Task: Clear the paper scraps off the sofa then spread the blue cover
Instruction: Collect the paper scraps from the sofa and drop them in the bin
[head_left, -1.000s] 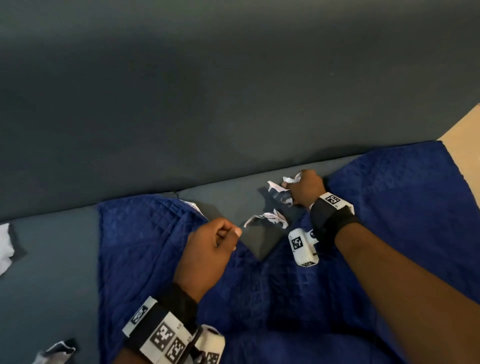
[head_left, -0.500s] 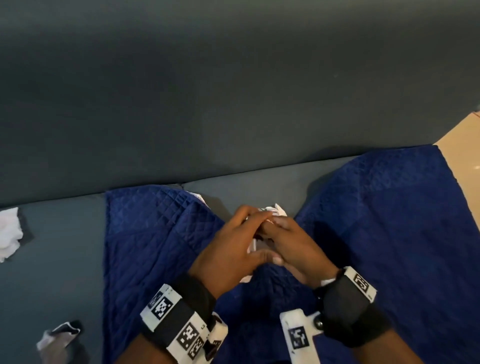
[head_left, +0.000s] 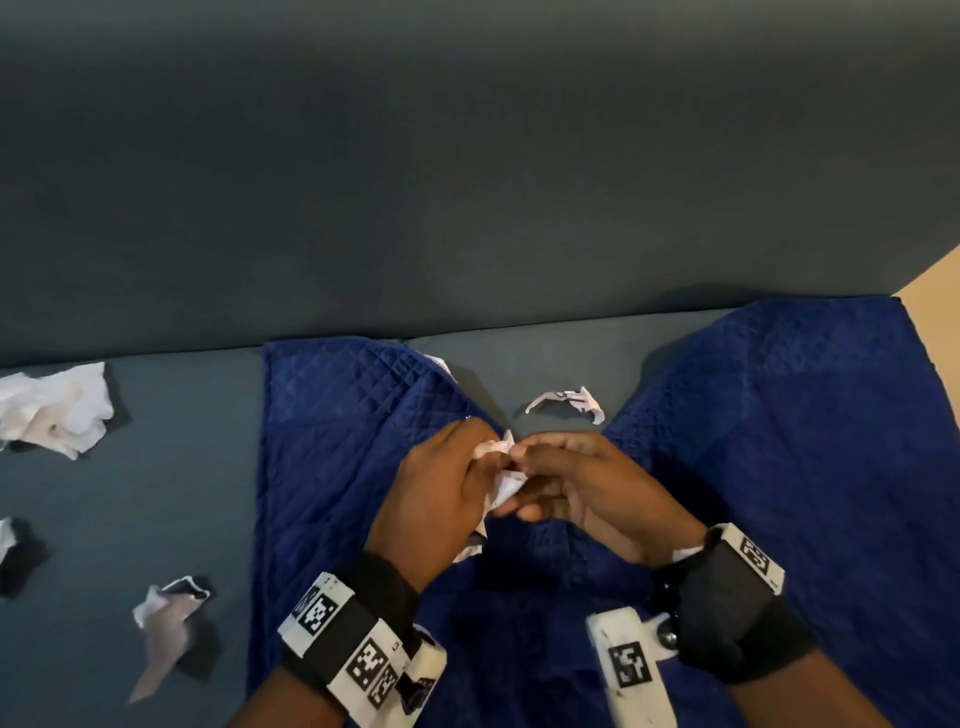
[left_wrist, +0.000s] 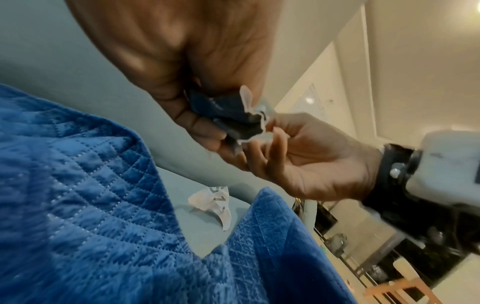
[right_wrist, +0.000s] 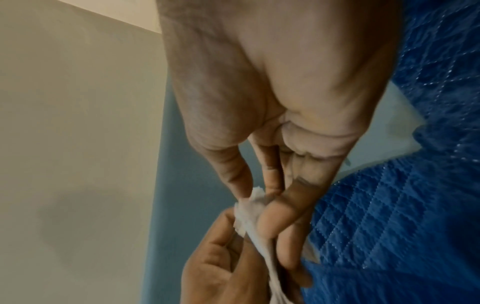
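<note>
Both hands meet over the rumpled blue quilted cover (head_left: 779, 441) on the grey sofa seat (head_left: 156, 493). My left hand (head_left: 447, 493) grips a crumpled bundle of paper scraps (head_left: 501, 480). My right hand (head_left: 571, 478) pinches the same bundle from the right with thumb and fingertips. In the right wrist view the right hand (right_wrist: 259, 191) pinches white paper (right_wrist: 250, 218) above the left hand (right_wrist: 223, 257). In the left wrist view the bundle (left_wrist: 246, 123) sits in the left hand's curled fingers (left_wrist: 207, 131). One torn scrap (head_left: 569, 402) lies loose on the seat just behind the hands.
More scraps lie on the seat at the left: a large white wad (head_left: 54, 410), a grey-white piece (head_left: 166, 629) and one at the frame edge (head_left: 5, 538). The sofa backrest (head_left: 467, 182) rises behind. Beige floor (head_left: 935, 280) shows past the sofa's right end.
My right hand lifted a scrap from the back of the seat and brought it to my left hand. The hands now hold the bundle together. One scrap stayed on the seat.
</note>
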